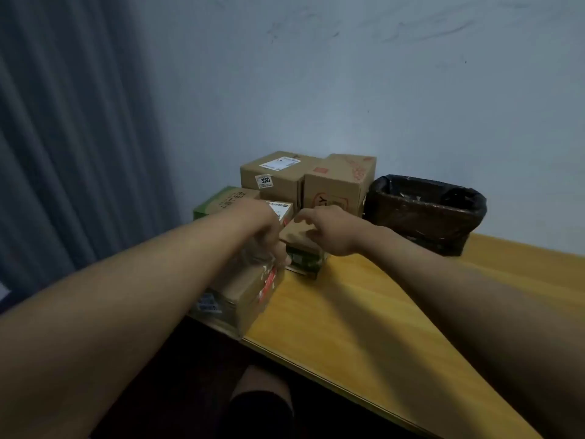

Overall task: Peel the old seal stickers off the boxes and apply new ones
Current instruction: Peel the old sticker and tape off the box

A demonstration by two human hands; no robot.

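Several cardboard boxes crowd the far left of the yellow table [364, 312]. My left hand [264, 236] hangs curled over a taped brown box [243, 291] at the table's corner, fingers down at its top edge; what they pinch is blurred. My right hand [326, 228] rests with curled fingers on the top of a small box with green sides [304, 258]. Behind stand a labelled box marked 3090 [272, 177], a box with red print [338, 188], a green box [221, 199] and a small box with a white label [281, 209].
A dark woven basket lined with a black bag [424, 213] stands at the back right against the wall. A grey curtain [63, 137] hangs at the left. My knee [262, 403] shows below the table's front edge.
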